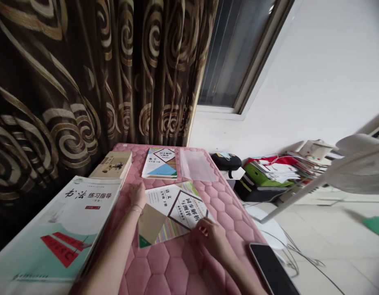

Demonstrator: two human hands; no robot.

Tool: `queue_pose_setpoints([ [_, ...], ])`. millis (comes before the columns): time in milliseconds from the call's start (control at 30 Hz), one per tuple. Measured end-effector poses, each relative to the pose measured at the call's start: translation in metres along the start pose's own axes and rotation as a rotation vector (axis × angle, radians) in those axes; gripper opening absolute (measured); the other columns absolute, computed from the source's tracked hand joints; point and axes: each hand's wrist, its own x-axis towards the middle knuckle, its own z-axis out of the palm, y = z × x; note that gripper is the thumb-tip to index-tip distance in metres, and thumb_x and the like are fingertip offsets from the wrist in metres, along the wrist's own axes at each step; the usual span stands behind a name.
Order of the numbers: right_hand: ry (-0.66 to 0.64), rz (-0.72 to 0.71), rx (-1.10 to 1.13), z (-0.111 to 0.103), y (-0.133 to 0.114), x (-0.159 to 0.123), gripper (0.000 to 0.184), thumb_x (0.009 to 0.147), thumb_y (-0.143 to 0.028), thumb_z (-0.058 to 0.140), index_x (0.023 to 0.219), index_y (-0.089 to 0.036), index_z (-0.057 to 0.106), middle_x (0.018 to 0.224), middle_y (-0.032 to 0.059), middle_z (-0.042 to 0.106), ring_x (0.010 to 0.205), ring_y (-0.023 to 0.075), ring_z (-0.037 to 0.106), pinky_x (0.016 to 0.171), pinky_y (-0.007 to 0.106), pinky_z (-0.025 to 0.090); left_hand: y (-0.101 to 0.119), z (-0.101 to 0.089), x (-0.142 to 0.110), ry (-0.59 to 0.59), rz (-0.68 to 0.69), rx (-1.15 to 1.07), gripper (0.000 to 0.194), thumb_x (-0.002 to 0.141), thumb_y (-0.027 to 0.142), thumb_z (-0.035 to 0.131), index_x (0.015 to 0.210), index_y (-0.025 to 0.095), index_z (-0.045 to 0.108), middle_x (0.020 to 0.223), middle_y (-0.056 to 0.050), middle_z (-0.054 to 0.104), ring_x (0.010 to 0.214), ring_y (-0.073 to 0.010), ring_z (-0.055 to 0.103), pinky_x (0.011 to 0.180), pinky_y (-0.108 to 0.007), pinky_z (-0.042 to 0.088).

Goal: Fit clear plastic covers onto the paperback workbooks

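Observation:
A workbook (pixel 165 205) with a white, tan and striped cover lies turned sideways on the pink quilted surface (pixel 168 270). At its left edge, my left hand (pixel 138 196) is closed with the fingertips against the book's side. My right hand (pixel 208 233) has curled fingers gripping the book's lower right edge. Just beyond lie a second workbook (pixel 160 164) with a blue and white cover and a clear plastic book cover (pixel 197 164), side by side.
On the left stand a stack with a calligraphy book (pixel 69 221) on top and a tan book stack (pixel 111 164). A phone (pixel 272 268) rests at the right edge. Beyond that are a white fan or lamp stand (pixel 294 196), cables, and piled papers (pixel 274 170). Patterned curtains (pixel 122 73) hang behind.

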Motion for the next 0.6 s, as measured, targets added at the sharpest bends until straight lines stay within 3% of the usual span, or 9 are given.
queue_pose_setpoints([
  [33, 0.034, -0.057, -0.054, -0.005, 0.007, 0.005, 0.014, 0.081, -0.026, 0.057, 0.083, -0.022, 0.070, 0.103, 0.0077, 0.067, 0.094, 0.0228, 0.062, 0.076, 0.031, 0.050, 0.003, 0.001, 0.004, 0.026, 0.010, -0.002, 0.025, 0.082, 0.013, 0.047, 0.103, 0.017, 0.060, 0.109, -0.013, 0.060, 0.108, -0.0245, 0.054, 0.087, -0.035, 0.042],
  [100, 0.066, -0.109, -0.147, -0.011, 0.022, 0.013, 0.024, 0.075, -0.023, 0.064, 0.099, -0.025, 0.071, 0.131, 0.0086, 0.055, 0.118, 0.0293, 0.050, 0.093, 0.039, 0.046, 0.007, 0.002, 0.008, 0.080, 0.006, 0.001, 0.025, 0.083, 0.013, 0.046, 0.104, 0.014, 0.059, 0.113, -0.016, 0.057, 0.110, -0.0257, 0.051, 0.089, -0.037, 0.041],
  [167, 0.051, -0.097, -0.206, -0.010, 0.036, 0.018, 0.037, 0.073, -0.024, 0.068, 0.110, -0.028, 0.069, 0.142, 0.0084, 0.044, 0.128, 0.0325, 0.041, 0.101, 0.044, 0.041, 0.008, 0.002, 0.003, 0.120, -0.005, 0.007, 0.027, 0.083, 0.013, 0.045, 0.107, 0.009, 0.058, 0.116, -0.021, 0.053, 0.111, -0.0287, 0.050, 0.092, -0.040, 0.040],
  [267, -0.005, -0.075, -0.219, -0.003, 0.053, 0.019, 0.041, 0.076, -0.027, 0.066, 0.117, -0.031, 0.066, 0.143, 0.0074, 0.043, 0.130, 0.0309, 0.038, 0.103, 0.044, 0.038, 0.006, 0.000, -0.021, 0.117, 0.019, 0.009, 0.026, 0.085, 0.015, 0.044, 0.103, 0.004, 0.059, 0.110, -0.023, 0.054, 0.110, -0.0312, 0.050, 0.093, -0.043, 0.038],
  [400, -0.033, -0.064, -0.205, 0.004, 0.065, 0.016, 0.043, 0.078, -0.031, 0.065, 0.121, -0.034, 0.063, 0.144, 0.0046, 0.043, 0.129, 0.0296, 0.039, 0.104, 0.046, 0.036, -0.009, -0.001, -0.076, 0.025, 0.156, -0.036, 0.024, 0.090, 0.030, 0.044, 0.088, 0.014, 0.062, 0.093, -0.012, 0.059, 0.094, -0.0237, 0.057, 0.085, -0.035, 0.044],
  [500, -0.019, -0.049, -0.169, 0.005, 0.068, 0.017, 0.043, 0.076, -0.032, 0.066, 0.119, -0.034, 0.065, 0.143, 0.0043, 0.044, 0.124, 0.0285, 0.043, 0.102, 0.045, 0.038, -0.022, 0.007, -0.118, -0.001, 0.251, -0.117, 0.028, 0.080, 0.038, 0.060, 0.099, 0.017, 0.062, 0.118, -0.014, 0.055, 0.107, -0.0275, 0.057, 0.090, -0.040, 0.046],
  [600, 0.008, -0.023, -0.121, 0.006, 0.067, 0.017, 0.044, 0.075, -0.030, 0.068, 0.119, -0.031, 0.066, 0.140, 0.0055, 0.047, 0.120, 0.0272, 0.046, 0.101, 0.041, 0.041, -0.032, 0.021, -0.143, 0.034, 0.300, -0.182, 0.050, 0.068, 0.028, 0.072, 0.115, 0.020, 0.057, 0.143, -0.014, 0.039, 0.134, -0.0345, 0.038, 0.103, -0.046, 0.040],
])
